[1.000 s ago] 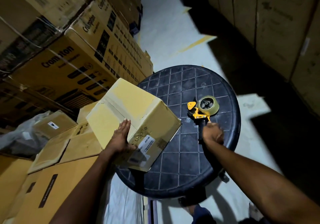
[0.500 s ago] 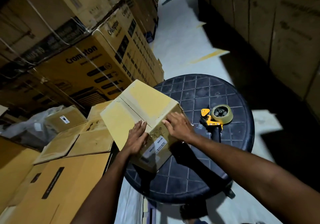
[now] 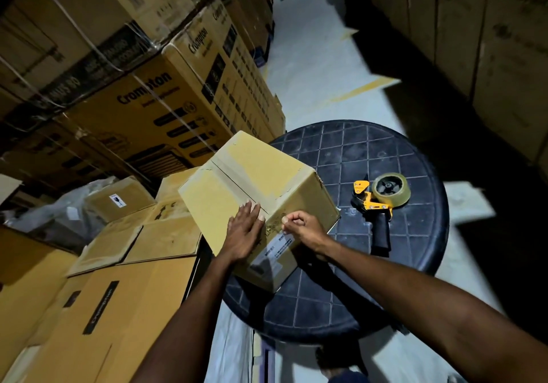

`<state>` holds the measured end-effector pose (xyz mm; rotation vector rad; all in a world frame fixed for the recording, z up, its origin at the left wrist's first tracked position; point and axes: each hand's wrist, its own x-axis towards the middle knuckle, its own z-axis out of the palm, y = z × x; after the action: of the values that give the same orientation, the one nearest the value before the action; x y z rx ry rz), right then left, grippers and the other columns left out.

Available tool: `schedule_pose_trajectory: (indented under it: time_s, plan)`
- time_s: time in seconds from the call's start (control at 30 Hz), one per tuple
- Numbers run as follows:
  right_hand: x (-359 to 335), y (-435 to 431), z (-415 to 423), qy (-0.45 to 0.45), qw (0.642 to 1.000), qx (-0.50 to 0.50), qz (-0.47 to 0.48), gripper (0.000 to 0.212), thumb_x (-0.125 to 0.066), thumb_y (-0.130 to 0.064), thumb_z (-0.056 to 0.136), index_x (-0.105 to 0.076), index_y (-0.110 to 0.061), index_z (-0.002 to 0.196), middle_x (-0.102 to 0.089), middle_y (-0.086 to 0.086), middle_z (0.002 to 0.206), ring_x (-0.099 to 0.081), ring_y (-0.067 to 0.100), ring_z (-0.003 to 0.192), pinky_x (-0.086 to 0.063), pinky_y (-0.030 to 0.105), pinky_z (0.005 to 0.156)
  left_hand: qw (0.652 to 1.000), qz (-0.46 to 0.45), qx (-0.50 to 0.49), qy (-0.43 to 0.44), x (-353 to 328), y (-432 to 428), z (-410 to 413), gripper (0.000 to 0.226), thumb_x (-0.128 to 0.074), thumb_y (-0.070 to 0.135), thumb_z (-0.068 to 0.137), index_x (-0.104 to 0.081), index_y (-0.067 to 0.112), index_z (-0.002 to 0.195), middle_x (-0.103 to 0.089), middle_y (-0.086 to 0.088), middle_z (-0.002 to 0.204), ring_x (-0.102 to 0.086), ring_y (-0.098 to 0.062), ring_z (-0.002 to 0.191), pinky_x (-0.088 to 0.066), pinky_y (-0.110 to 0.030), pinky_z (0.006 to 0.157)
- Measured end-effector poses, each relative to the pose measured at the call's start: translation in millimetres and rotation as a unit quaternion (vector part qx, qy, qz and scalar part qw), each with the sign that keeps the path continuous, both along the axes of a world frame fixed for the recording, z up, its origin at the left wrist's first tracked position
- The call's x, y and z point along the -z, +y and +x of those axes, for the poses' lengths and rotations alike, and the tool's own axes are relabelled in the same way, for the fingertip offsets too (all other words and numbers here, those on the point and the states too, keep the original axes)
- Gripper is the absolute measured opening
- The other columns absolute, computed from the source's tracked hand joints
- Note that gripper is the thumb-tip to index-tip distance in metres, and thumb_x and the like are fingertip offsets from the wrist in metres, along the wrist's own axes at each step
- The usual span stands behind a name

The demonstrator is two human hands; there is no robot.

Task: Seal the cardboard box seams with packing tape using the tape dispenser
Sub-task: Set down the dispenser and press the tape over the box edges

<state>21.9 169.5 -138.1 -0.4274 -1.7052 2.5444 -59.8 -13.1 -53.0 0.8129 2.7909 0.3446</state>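
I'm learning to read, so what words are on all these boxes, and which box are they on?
"Crompton": side of the big stacked carton, and on its end face.
"Crompton": black strip on the lower-left carton.
White label on the cardboard box: too small to read.
Sticker on the small carton: a glass symbol, no words.

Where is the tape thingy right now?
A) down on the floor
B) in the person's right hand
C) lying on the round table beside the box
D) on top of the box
C: the tape dispenser lies on the round table, just right of the cardboard box, and nothing holds it.
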Motion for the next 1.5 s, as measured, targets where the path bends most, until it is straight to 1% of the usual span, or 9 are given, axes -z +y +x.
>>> schedule_pose_trajectory:
  time_s: [0.17, 0.27, 0.4, 0.5, 0.6, 0.83, 1.0, 1.2, 1.5]
  plan:
    - [-12.4, -7.1, 3.2, -0.02, 0.998, 0.022, -0.062, 0.024, -0.078, -0.014, 0.088, -0.068, -0.002, 0.107, -0.076, 0.01, 0.095, -0.069, 0.014, 0.078, -0.051, 0.018, 0.062, 0.997, 0.043, 0.006, 0.057, 3.6, 0.6, 14.3, 0.064, -0.02, 0.057, 0.101, -0.019, 0.03, 0.159, -0.004, 0.009, 0.166, 0.0, -0.007, 0.153, 0.007, -0.038, 0.124]
    - [-9.9, -6.6, 2.7, -0.037, 0.996, 0.039, -0.076, 0.019, -0.08, -0.014, 0.086, -0.07, -0.004, 0.099, -0.074, 0.002, 0.081, -0.066, 0.014, 0.072, -0.053, 0.022, 0.066, 0.975, 0.109, 0.009, 0.193, 15.8, 0.4, 40.6, 0.053, -0.033, 0.042, 0.105, -0.046, 0.018, 0.15, -0.034, 0.002, 0.16, -0.025, -0.011, 0.15, -0.01, -0.038, 0.124]
    - [-10.7, -3.7, 4.7, -0.037, 0.996, 0.025, -0.076, 0.01, -0.078, -0.013, 0.088, -0.069, -0.01, 0.089, -0.068, -0.003, 0.071, -0.06, 0.01, 0.066, -0.05, 0.018, 0.062, 0.922, 0.186, -0.037, 0.339, 34.5, 10.0, 79.8, 0.028, -0.052, 0.024, 0.098, -0.07, 0.009, 0.113, -0.064, -0.004, 0.107, -0.055, -0.019, 0.101, -0.044, -0.035, 0.088]
    - [-15.9, -1.2, 8.7, -0.038, 0.996, 0.015, -0.074, 0.01, -0.078, -0.014, 0.089, -0.069, -0.013, 0.086, -0.068, -0.002, 0.074, -0.059, 0.007, 0.065, -0.047, 0.016, 0.059, 0.924, 0.282, -0.18, 0.187, 36.0, 27.3, 94.4, 0.034, -0.054, 0.038, 0.099, -0.068, 0.012, 0.081, -0.056, 0.002, 0.071, -0.049, -0.009, 0.064, -0.046, -0.034, 0.063]
    - [-20.8, 1.8, 12.5, -0.032, 0.996, 0.001, -0.081, 0.009, -0.078, -0.013, 0.088, -0.07, -0.012, 0.088, -0.072, 0.006, 0.083, -0.065, 0.013, 0.073, -0.048, 0.021, 0.064, 0.88, 0.35, -0.32, 0.004, 34.9, 42.9, 93.6, 0.059, -0.055, 0.063, 0.092, -0.052, 0.013, 0.062, -0.045, -0.006, 0.057, -0.042, -0.017, 0.055, -0.037, -0.032, 0.06]
    - [-33.1, 0.4, 23.9, -0.036, 0.984, 0.01, -0.173, 0.008, -0.07, 0.002, 0.091, -0.062, -0.001, 0.092, -0.069, 0.012, 0.065, -0.063, 0.015, 0.05, -0.053, 0.024, 0.049, 0.643, 0.554, -0.436, -0.301, 35.5, 65.4, 79.7, 0.045, -0.079, 0.042, 0.082, -0.074, 0.004, 0.106, -0.076, -0.009, 0.092, -0.066, -0.014, 0.061, -0.051, -0.023, 0.05]
    - [-30.2, 1.8, 18.2, -0.055, 0.992, 0.023, -0.111, 0.006, -0.075, -0.003, 0.089, -0.068, -0.003, 0.09, -0.065, 0.011, 0.072, -0.058, 0.014, 0.061, -0.049, 0.019, 0.052, 0.602, 0.596, -0.474, -0.239, 40.6, 71.2, 85.3, 0.015, -0.07, 0.021, 0.093, -0.067, 0.007, 0.096, -0.068, -0.008, 0.081, -0.057, -0.011, 0.056, -0.045, -0.018, 0.043]
    - [-25.4, 6.0, 14.9, -0.058, 0.996, 0.005, -0.067, 0.01, -0.077, -0.011, 0.089, -0.068, -0.01, 0.085, -0.066, 0.0, 0.069, -0.057, 0.008, 0.058, -0.047, 0.02, 0.055, 0.595, 0.599, -0.478, -0.241, 48.2, 75.6, 89.8, 0.039, -0.076, 0.048, 0.085, -0.073, 0.01, 0.09, -0.07, -0.004, 0.072, -0.052, -0.012, 0.049, -0.038, -0.018, 0.037]
    - [-20.5, 6.0, 7.3, -0.06, 0.998, 0.008, -0.034, 0.015, -0.075, -0.009, 0.09, -0.068, -0.013, 0.078, -0.066, -0.004, 0.062, -0.056, 0.006, 0.053, -0.044, 0.016, 0.048, 0.591, 0.613, -0.496, -0.168, 52.7, 88.2, 88.0, 0.013, -0.073, 0.019, 0.091, -0.067, 0.013, 0.082, -0.067, -0.003, 0.07, -0.055, -0.009, 0.052, -0.045, -0.019, 0.044]
